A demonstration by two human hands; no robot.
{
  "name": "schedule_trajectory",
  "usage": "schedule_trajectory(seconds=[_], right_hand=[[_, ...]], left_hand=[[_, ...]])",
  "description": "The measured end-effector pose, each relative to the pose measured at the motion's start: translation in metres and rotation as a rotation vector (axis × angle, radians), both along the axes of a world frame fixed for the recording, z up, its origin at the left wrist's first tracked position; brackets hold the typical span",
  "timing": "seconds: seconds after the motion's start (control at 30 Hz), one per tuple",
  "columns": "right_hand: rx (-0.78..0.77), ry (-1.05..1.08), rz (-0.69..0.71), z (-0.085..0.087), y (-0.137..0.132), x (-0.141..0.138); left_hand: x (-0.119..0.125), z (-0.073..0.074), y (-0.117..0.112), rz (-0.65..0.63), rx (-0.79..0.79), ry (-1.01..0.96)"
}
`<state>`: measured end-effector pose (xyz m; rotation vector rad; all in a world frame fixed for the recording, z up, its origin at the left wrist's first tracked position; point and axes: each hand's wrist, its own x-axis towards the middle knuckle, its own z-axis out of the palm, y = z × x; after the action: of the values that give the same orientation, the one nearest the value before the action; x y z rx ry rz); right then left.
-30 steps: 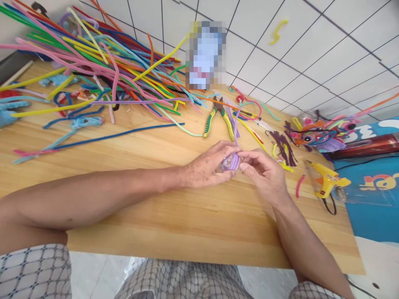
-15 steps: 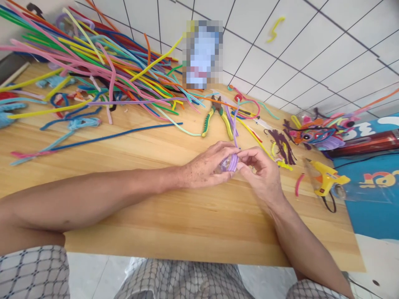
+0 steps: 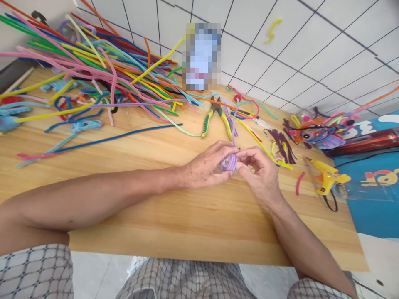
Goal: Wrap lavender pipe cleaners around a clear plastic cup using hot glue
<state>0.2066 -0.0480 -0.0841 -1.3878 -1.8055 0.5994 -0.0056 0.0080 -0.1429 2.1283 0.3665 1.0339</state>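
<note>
Over the wooden table, my left hand is curled around a small clear object wrapped in a lilac pipe cleaner. My right hand pinches the same lilac pipe cleaner from the right side. Its loose end runs up and away from my hands toward the pliers. The two hands touch each other around the coil, which is mostly hidden by my fingers.
A big heap of coloured pipe cleaners covers the table's far left. Green-and-yellow pliers lie just beyond my hands. A yellow glue gun sits at right, beside a colourful pipe-cleaner figure and dark purple scraps.
My hands have stayed in place around the lilac coil; my right fingers shifted slightly on it. The view has drifted a little.
</note>
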Motion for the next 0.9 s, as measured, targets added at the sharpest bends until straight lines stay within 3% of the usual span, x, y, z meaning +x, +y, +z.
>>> schedule_trajectory(seconds=[0.17, 0.9], right_hand=[[0.018, -0.004, 0.021, -0.0005, 0.0007, 0.0], [0.053, 0.017, 0.068, -0.0081, 0.0015, 0.0025]], left_hand=[[-0.0006, 0.0017, -0.0002, -0.003, -0.057, 0.011], [-0.0008, -0.0035, -0.0013, 0.013, -0.037, 0.021]])
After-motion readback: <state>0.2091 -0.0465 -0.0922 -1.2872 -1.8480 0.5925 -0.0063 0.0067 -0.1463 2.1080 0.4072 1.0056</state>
